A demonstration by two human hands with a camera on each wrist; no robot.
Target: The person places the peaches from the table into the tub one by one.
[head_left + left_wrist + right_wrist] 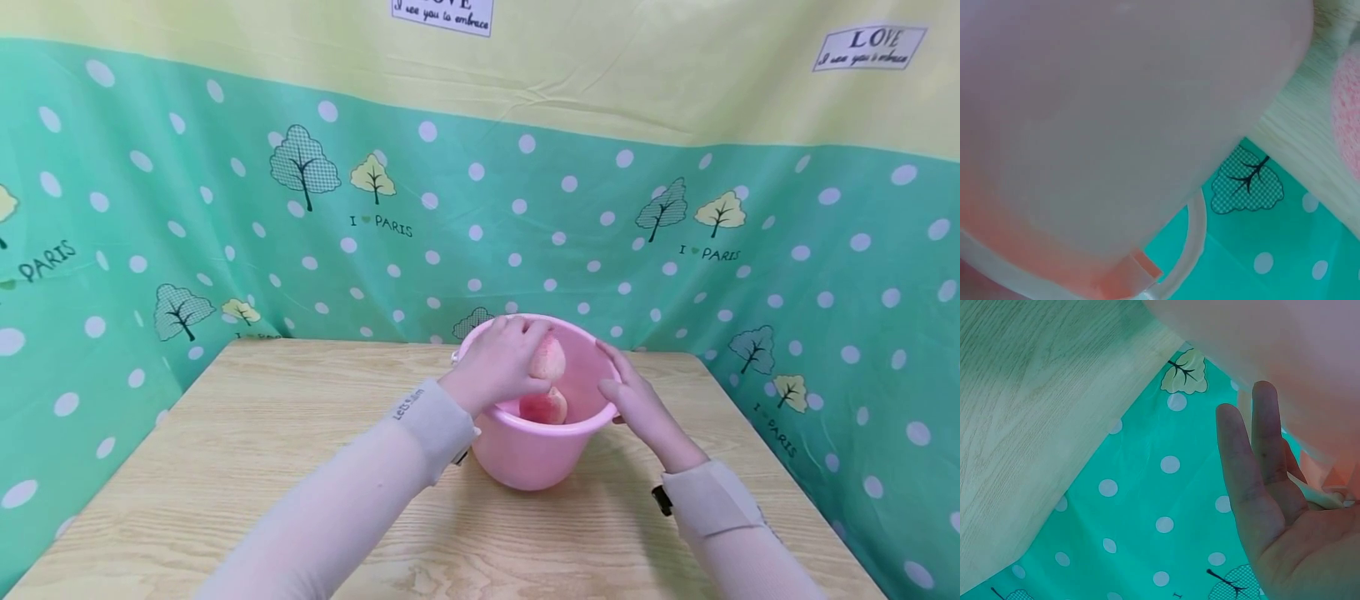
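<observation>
A pink bucket (531, 462) stands upright on the wooden table. My left hand (498, 358) reaches over its near-left rim and grips a peach (550, 360), fingers above and thumb below. Beneath it, inside the bucket, lies a redder peach (553, 407), partly hidden by the rim. My right hand (637, 400) holds the bucket's right rim, thumb on the inner side. In the right wrist view, two straight fingers (1238, 456) of that hand extend outside the bucket wall. The bucket wall (1122, 125) fills most of the left wrist view, where the left hand is hidden.
The wooden table (315, 433) ends at a green polka-dot cloth (517, 225) that hangs behind and at both sides. A handle (1194, 237) hangs by the bucket's rim. Something pink and speckled (1349, 112) shows at the left wrist view's edge.
</observation>
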